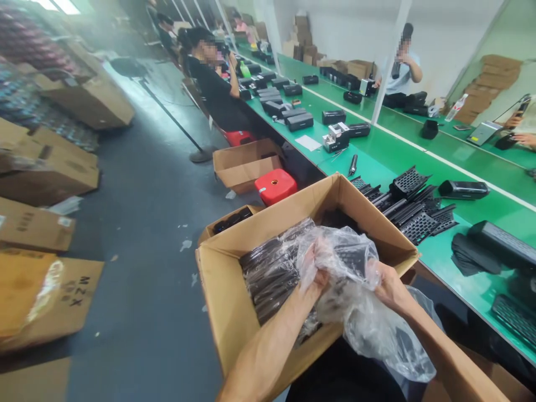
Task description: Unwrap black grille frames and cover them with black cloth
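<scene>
My hands crumple a thin clear plastic bag (355, 290), glossy and creased, over an open box (234, 312) of matt brown corrugated cardboard. The black grille parts (272, 273) inside look like hard plastic wrapped in shiny film. Beside me the bench (393, 153) has a smooth green surface with a faint sheen.
</scene>
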### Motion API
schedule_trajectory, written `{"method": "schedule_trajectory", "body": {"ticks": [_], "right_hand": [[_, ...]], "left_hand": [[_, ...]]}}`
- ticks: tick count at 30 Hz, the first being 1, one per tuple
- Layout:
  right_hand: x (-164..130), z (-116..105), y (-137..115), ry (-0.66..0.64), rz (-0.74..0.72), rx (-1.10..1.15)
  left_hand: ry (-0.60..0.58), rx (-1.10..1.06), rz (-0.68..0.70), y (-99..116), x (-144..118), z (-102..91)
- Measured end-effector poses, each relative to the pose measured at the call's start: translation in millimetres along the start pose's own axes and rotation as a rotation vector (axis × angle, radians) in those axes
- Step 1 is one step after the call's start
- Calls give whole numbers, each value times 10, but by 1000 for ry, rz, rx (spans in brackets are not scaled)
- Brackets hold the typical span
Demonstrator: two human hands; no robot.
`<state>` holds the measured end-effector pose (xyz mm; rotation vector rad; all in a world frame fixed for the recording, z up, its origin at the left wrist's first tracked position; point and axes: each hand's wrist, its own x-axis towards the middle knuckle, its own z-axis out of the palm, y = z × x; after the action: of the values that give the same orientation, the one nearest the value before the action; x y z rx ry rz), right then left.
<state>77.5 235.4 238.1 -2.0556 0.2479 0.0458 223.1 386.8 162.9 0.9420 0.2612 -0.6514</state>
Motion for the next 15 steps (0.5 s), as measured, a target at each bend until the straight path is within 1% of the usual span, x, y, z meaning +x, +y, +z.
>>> {"method": "schedule_trajectory", "body": {"ticks": [2, 4, 5, 6, 8, 10, 12, 13, 15], "right_hand": [[-57, -43, -30, 71, -14, -85], [-129, -147, -35, 99, -17, -114], [-162, -210, -32, 135, 8, -120], [-189, -274, -25, 179, 60, -122], [-219, -387, -6, 261, 226, -133], [-216, -462, 13, 293, 349, -156], [-187, -494, 24, 303, 360, -172], [-168, -499, 25, 316, 352, -175], [-130, -501, 12, 325, 361, -201]], "left_hand": [[-51, -90, -60, -54, 9, 49], [-87, -84, -125, -53, 30, 47], [-108, -70, -176, -39, 44, 27], [-131, -45, -237, -22, 60, -4], [-164, 29, -365, -4, 90, -83], [-175, 114, -463, -29, 109, -157], [-160, 187, -488, -95, 118, -199], [-145, 217, -469, -131, 121, -206], [-95, 261, -362, -178, 125, -200]]}}
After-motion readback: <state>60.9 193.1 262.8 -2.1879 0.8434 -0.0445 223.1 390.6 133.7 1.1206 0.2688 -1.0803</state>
